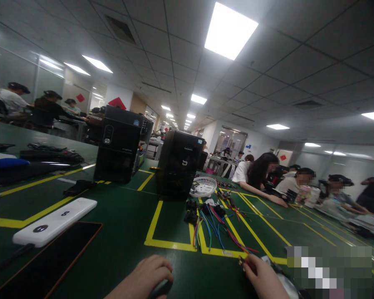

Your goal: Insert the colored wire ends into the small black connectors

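My left hand (152, 274) rests low over the green table (127, 232), its fingers curled. Whatever they hold, if anything, is hidden; a dark rounded patch shows under them. To the right, my right hand (260, 274) pinches a small brass-coloured metal piece (241, 263) between thumb and fingertips. Beyond it lies a bunch of coloured wires (218, 228), red, blue and green, with black connectors (191, 214) at their far end. A silvery, clear item beside my right wrist is partly covered by a pixelated patch.
Two black computer towers (116, 145) (179, 166) stand ahead, with a white basket (203, 187) right of the nearer one. At left lie a white power strip (56, 220) and a dark flat device (50, 261). Yellow tape marks the table. A person's arm (262, 193) rests across the table.
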The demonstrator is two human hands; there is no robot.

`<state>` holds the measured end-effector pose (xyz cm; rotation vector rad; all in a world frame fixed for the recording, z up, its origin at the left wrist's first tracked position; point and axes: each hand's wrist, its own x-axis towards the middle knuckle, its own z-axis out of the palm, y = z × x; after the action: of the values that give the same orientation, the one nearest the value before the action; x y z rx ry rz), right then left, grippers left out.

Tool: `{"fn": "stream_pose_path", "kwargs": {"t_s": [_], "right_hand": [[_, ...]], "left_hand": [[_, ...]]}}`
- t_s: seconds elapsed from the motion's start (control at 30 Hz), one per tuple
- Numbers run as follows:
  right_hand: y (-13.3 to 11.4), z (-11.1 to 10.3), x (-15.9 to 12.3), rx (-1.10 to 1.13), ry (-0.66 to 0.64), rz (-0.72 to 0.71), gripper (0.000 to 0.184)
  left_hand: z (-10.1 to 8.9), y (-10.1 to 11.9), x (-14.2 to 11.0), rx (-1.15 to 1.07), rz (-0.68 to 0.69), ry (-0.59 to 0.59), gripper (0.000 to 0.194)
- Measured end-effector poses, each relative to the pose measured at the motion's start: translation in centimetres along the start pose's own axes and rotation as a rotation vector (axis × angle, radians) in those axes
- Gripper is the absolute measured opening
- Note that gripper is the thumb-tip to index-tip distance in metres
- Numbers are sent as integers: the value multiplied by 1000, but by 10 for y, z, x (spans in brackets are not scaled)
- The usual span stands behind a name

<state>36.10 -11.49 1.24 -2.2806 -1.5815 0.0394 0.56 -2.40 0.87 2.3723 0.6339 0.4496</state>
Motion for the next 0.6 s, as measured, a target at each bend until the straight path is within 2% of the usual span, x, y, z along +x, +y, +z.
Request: {"fn": "stream_pose_path", "kwargs": {"t_s": [0.23,0.43,0.6], "right_hand": [[0,-8,1,28,4,27,23],[15,-24,0,34,184,149,33],[30,-26,0,19,154,140,30]], "left_hand": [[1,0,1,-1,2,-2,35],[1,-1,1,-12,10,18,37],[1,-1,1,-10,-6,13,35]]}}
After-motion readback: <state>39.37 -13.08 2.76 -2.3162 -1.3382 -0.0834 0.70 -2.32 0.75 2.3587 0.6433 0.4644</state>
